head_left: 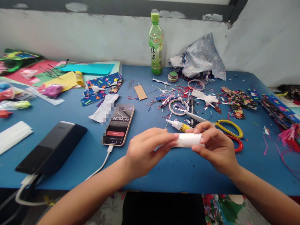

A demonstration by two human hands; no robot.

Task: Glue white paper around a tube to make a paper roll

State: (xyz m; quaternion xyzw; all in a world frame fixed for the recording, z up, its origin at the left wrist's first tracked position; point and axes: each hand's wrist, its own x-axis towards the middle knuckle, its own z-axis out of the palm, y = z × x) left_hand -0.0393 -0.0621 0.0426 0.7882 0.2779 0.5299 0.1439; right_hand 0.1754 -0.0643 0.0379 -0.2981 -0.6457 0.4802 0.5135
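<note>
A short white roll point(188, 140), seemingly paper, lies level between my hands above the front of the blue table. My left hand point(148, 148) pinches its left end with fingers pressed together. Around the right end curl the thumb and fingers of my right hand point(215, 148). Just behind the roll lies a small glue bottle point(179, 125) with a white nozzle and yellow label. Scissors point(228, 129) with yellow and red handles rest beyond my right hand, their lower handle partly hidden by it. A black marker point(192, 109) lies near the blades.
A phone point(120, 126) and a black power bank point(51, 147), both cabled, lie to the left. At the back stand a green tea bottle point(156, 47) and crumpled fabric point(203, 57). Thread scraps, tape rings point(178, 106) and fabric pieces point(241, 100) cover the right side of the blue table point(98, 175).
</note>
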